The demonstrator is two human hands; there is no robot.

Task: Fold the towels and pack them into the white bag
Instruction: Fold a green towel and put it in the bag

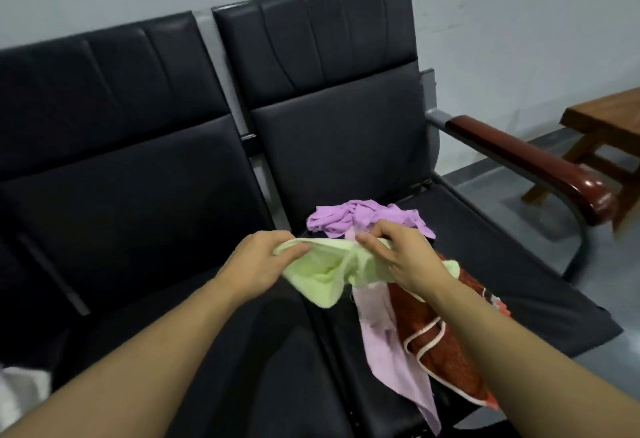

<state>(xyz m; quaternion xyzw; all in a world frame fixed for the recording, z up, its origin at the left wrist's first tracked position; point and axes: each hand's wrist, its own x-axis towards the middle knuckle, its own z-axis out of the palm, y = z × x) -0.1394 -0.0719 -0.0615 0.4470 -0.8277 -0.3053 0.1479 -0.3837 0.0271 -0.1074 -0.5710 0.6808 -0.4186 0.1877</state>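
Note:
A light green towel [325, 273] hangs in the air over the gap between two black seats. My left hand [263, 261] grips its left edge and my right hand [401, 254] pinches its right edge. Behind my hands a crumpled purple towel [349, 216] lies on the right seat. A pale pink towel [391, 344] and a red towel with white trim [446, 351] lie on the same seat below my right arm. A bit of white material [20, 389] shows at the bottom left edge; I cannot tell whether it is the bag.
The black bench [138, 195] has two padded seats and tall backs against a grey wall. A dark red armrest [533, 164] bounds the right seat. A wooden stool [602, 132] stands on the grey floor at the far right.

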